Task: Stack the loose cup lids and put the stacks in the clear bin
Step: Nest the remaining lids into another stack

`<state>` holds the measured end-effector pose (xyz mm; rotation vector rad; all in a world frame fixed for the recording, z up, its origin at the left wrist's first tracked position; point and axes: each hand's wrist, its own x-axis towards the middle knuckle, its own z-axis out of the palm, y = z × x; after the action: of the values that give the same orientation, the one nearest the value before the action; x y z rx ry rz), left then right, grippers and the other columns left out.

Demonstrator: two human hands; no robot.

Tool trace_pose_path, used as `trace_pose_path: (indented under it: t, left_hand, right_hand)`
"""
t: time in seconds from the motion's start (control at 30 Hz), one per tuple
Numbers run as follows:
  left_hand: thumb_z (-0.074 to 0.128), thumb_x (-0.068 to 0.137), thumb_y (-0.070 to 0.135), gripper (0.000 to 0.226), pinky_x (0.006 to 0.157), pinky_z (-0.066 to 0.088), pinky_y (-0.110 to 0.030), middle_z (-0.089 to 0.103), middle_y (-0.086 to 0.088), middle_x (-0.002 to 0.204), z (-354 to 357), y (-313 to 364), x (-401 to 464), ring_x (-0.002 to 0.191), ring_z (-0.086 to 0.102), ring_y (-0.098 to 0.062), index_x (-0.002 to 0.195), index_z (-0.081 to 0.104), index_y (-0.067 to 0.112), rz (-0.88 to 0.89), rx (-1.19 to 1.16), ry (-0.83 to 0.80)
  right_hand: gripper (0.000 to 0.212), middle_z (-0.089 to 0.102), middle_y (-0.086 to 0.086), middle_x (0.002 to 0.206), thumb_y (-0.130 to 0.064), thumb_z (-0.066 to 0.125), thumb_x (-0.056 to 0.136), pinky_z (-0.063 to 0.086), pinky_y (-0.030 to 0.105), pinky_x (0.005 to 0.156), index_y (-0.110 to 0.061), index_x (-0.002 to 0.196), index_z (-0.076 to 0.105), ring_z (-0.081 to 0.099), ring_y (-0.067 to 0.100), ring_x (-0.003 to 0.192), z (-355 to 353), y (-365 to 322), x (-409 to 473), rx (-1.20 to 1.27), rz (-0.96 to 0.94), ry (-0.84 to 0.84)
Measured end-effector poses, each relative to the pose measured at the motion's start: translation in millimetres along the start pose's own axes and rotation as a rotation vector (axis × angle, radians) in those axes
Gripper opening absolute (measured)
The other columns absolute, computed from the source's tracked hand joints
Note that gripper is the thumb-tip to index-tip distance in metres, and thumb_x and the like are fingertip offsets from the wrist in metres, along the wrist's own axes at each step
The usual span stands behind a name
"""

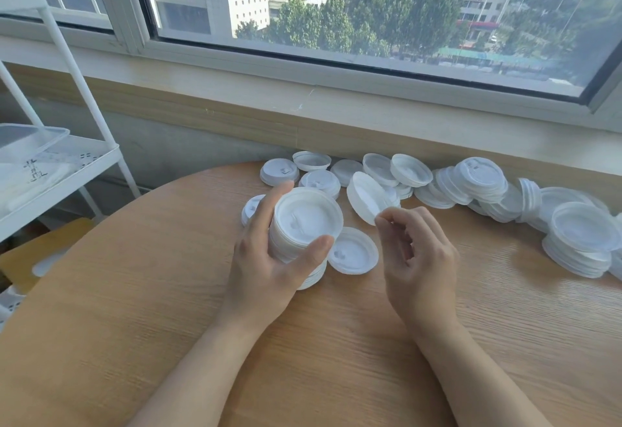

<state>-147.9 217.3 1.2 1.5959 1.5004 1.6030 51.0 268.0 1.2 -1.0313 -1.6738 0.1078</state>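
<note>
My left hand point(269, 258) grips a stack of white cup lids point(304, 224) that stands on the round wooden table point(168, 308), fingers behind it and thumb in front. My right hand point(414, 251) pinches the rim of a single white lid point(365, 196), held tilted just right of the stack. One loose lid point(353, 251) lies flat between my hands. Several more loose lids point(313, 170) are scattered along the table's far edge. The clear bin point(30, 138) sits on a white cart shelf at the far left.
A leaning heap of lids point(481, 187) and a short stack point(580, 241) lie at the right. The white metal cart point(67, 170) stands left of the table. A window sill and wall point(370, 123) run behind the table. A cardboard box point(40, 251) sits on the floor.
</note>
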Motion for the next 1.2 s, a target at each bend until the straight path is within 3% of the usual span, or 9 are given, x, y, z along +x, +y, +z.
trace_pose_path:
  t: [0.13, 0.27, 0.37, 0.47, 0.6, 0.67, 0.77, 0.87, 1.2]
  left_hand:
    - [0.079, 0.076, 0.065, 0.086, 0.108, 0.052, -0.042, 0.061, 0.021, 0.142, -0.3, 0.7, -0.2, 0.136, 0.056, -0.008, 0.151, 0.047, 0.038, -0.008, -0.033, -0.054]
    - [0.078, 0.073, 0.068, 0.094, 0.106, 0.051, -0.027, 0.060, 0.029, 0.138, -2.4, 1.0, 0.4, 0.132, 0.057, 0.000, 0.155, 0.042, 0.040, -0.014, -0.031, -0.085]
    - [0.077, 0.072, 0.070, 0.095, 0.102, 0.050, -0.021, 0.059, 0.030, 0.137, -1.4, 1.8, -0.7, 0.129, 0.059, -0.001, 0.156, 0.040, 0.042, -0.005, -0.033, -0.105]
    - [0.078, 0.073, 0.067, 0.095, 0.097, 0.048, -0.013, 0.061, 0.032, 0.132, 0.1, 3.2, -1.5, 0.125, 0.060, 0.001, 0.155, 0.040, 0.040, 0.012, -0.041, -0.103]
    - [0.074, 0.079, 0.071, 0.095, 0.101, 0.043, -0.010, 0.059, 0.031, 0.137, 0.3, 5.2, -1.5, 0.132, 0.057, 0.001, 0.158, 0.037, 0.033, 0.052, -0.055, -0.095]
    - [0.065, 0.083, 0.079, 0.097, 0.106, 0.041, -0.012, 0.055, 0.029, 0.145, 0.4, 6.2, -2.6, 0.139, 0.052, -0.001, 0.161, 0.035, 0.029, 0.074, -0.055, -0.097]
    - [0.057, 0.086, 0.082, 0.094, 0.111, 0.036, -0.013, 0.049, 0.027, 0.153, 0.7, 6.5, -3.5, 0.145, 0.045, -0.001, 0.161, 0.034, 0.031, 0.093, -0.030, -0.091]
    - [0.055, 0.088, 0.082, 0.084, 0.111, 0.034, -0.010, 0.045, 0.032, 0.155, 1.6, 5.6, -3.0, 0.145, 0.043, 0.003, 0.157, 0.036, 0.037, 0.104, -0.008, -0.079]
    - [0.056, 0.088, 0.080, 0.077, 0.108, 0.036, -0.009, 0.050, 0.035, 0.148, 1.4, 7.7, -1.7, 0.140, 0.048, 0.004, 0.151, 0.040, 0.038, 0.118, -0.003, -0.080]
  right_hand:
    - [0.011, 0.060, -0.007, 0.092, -0.012, 0.064, 0.102, 0.045, 0.023, 0.061, -0.009, 0.096, 0.072, 0.051, 0.006, 0.068, 0.5, -11.2, -2.1, 0.018, -0.139, 0.057]
    - [0.008, 0.057, -0.005, 0.101, -0.012, 0.059, 0.105, 0.041, 0.012, 0.069, -0.015, 0.104, 0.066, 0.049, 0.002, 0.074, 1.7, -20.5, -2.9, 0.031, -0.298, 0.044]
    - [0.007, 0.052, -0.005, 0.102, -0.011, 0.061, 0.105, 0.044, 0.019, 0.066, -0.018, 0.106, 0.064, 0.051, 0.011, 0.073, 2.4, -21.4, -3.5, 0.018, -0.389, 0.018]
    - [0.015, 0.051, -0.005, 0.102, -0.007, 0.066, 0.101, 0.045, 0.026, 0.063, -0.020, 0.107, 0.063, 0.049, 0.010, 0.074, 3.4, -20.2, -3.6, -0.016, -0.418, -0.003]
    - [0.013, 0.052, -0.004, 0.108, -0.025, 0.055, 0.109, 0.045, 0.023, 0.068, -0.020, 0.115, 0.066, 0.044, 0.001, 0.078, 1.9, -19.8, -6.4, 0.037, -0.350, -0.033]
    - [0.029, 0.054, -0.001, 0.114, -0.032, 0.048, 0.109, 0.047, 0.025, 0.075, -0.016, 0.127, 0.065, 0.047, -0.001, 0.087, 0.8, -18.6, -7.2, 0.075, -0.267, -0.066]
    - [0.051, 0.054, 0.005, 0.131, -0.039, 0.039, 0.110, 0.051, 0.038, 0.092, -0.009, 0.148, 0.054, 0.056, 0.016, 0.112, 1.1, -15.4, -6.6, 0.098, -0.183, -0.162]
    - [0.056, 0.050, 0.001, 0.147, -0.039, 0.035, 0.111, 0.047, 0.049, 0.104, -0.010, 0.158, 0.041, 0.053, 0.026, 0.132, 2.3, -12.9, -5.8, 0.134, -0.157, -0.252]
    - [0.048, 0.056, -0.002, 0.145, -0.022, 0.041, 0.108, 0.050, 0.048, 0.100, -0.011, 0.154, 0.048, 0.060, 0.022, 0.124, 2.9, -12.3, -5.3, 0.191, -0.166, -0.247]
